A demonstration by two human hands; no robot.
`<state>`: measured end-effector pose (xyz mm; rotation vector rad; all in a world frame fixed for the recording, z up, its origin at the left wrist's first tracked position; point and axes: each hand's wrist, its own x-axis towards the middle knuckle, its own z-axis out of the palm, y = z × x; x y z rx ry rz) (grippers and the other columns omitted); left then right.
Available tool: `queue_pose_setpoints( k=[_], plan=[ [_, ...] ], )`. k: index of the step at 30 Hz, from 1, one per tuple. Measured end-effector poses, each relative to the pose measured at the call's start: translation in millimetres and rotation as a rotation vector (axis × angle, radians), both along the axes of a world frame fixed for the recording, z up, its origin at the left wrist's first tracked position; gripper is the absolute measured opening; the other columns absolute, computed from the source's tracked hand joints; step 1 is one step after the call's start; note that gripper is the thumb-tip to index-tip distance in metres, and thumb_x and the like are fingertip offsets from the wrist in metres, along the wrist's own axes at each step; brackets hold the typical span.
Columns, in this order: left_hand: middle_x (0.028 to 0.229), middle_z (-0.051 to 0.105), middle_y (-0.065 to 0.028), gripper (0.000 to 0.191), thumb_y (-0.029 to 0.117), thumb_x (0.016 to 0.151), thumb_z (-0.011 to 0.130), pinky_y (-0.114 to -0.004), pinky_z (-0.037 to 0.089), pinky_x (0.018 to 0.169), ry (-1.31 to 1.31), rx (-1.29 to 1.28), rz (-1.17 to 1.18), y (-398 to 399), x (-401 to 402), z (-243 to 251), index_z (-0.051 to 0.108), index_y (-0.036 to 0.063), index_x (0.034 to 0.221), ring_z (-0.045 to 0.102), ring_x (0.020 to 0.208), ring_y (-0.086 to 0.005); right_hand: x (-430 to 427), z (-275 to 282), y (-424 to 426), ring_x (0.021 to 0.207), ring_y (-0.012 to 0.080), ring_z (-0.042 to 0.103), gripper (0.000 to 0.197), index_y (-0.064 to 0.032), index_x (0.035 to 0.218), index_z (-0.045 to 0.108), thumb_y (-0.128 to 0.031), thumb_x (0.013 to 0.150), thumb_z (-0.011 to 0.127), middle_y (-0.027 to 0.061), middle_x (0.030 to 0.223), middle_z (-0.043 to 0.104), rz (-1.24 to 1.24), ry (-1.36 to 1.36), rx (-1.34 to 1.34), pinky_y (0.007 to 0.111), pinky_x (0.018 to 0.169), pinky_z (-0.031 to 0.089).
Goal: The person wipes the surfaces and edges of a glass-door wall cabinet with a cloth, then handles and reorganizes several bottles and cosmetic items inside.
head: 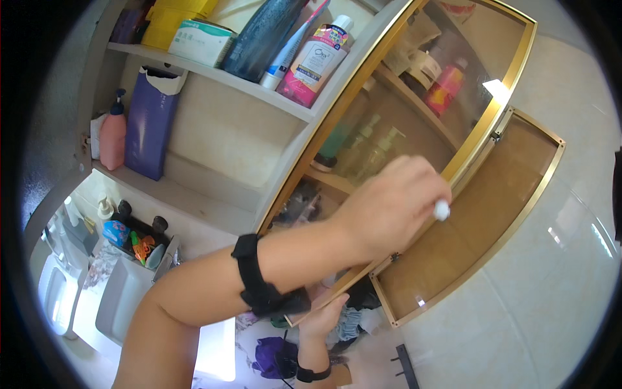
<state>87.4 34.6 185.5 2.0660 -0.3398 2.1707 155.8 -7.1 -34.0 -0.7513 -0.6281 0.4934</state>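
Observation:
My left hand [396, 209] is reaching across in front of a gold-framed cabinet section [335, 136] with shelves behind it. It is blurred and curled round a small white object [441, 210], of which only the rounded end shows. Just beyond the fist, an amber panel with a gold rim [466, 219] is hinged to that frame's right side. Lower down, my right hand [323, 316] grips the frame's bottom corner; some of its fingers are hidden. Each forearm wears a black strap.
Open shelves at left hold a pink mouthwash bottle [316, 63], a toothpaste tube [286, 58], a blue box [153, 124] and a salmon pump bottle [112, 133]. Below are a washbasin [124, 296] and a purple cloth item [274, 357]. A black wall hook [407, 367] projects at the bottom right.

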Motion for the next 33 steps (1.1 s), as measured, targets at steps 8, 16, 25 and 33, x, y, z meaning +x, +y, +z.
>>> queue_pose_setpoints(
  k=[8, 16, 25, 33],
  plan=[
    [0.09, 0.055, -0.0109, 0.014, 0.002, 0.08, 0.058, -0.032, 0.045, 0.073, -0.259, -0.447, 0.147, 84, -22, 39, 0.058, 0.0038, 0.093, 0.055, 0.081, -0.0233, 32, -36, 5, 0.082, 0.021, 0.055, 0.053, -0.0044, 0.103, 0.052, -0.05, 0.096, 0.027, 0.0076, 0.092, 0.055, 0.14, -0.211, -0.131, 0.031, 0.069, 0.046],
    [0.087, 0.053, -0.0104, 0.024, -0.004, 0.069, 0.063, -0.036, 0.043, 0.077, -0.038, 0.065, 0.165, 5, 11, 17, 0.059, 0.0077, 0.089, 0.052, 0.087, -0.0293, 23, -21, 5, 0.068, 0.0183, 0.053, 0.05, -0.0056, 0.094, 0.052, -0.049, 0.096, 0.027, 0.0071, 0.079, 0.054, -0.087, -0.15, -0.109, 0.028, 0.058, 0.044],
    [0.092, 0.06, -0.0103, 0.013, 0.007, 0.084, 0.058, -0.034, 0.046, 0.078, -0.258, -0.373, 0.292, 116, -30, 79, 0.058, 0.0031, 0.096, 0.059, 0.089, -0.0229, 10, -17, 3, 0.065, 0.0168, 0.053, 0.052, -0.0042, 0.091, 0.054, -0.048, 0.096, 0.025, 0.0075, 0.075, 0.055, 0.042, -0.135, -0.083, 0.026, 0.058, 0.044],
    [0.126, 0.05, -0.0175, 0.043, -0.004, 0.074, 0.059, -0.038, 0.039, 0.098, -0.039, 0.203, 0.2, -1, 4, 43, 0.056, 0.0035, 0.116, 0.047, 0.119, -0.0311, 11, -12, -5, 0.069, 0.0162, 0.054, 0.052, -0.0035, 0.093, 0.055, -0.046, 0.097, 0.025, 0.0071, 0.079, 0.056, 0.027, -0.133, -0.185, 0.026, 0.058, 0.045]
  ],
)
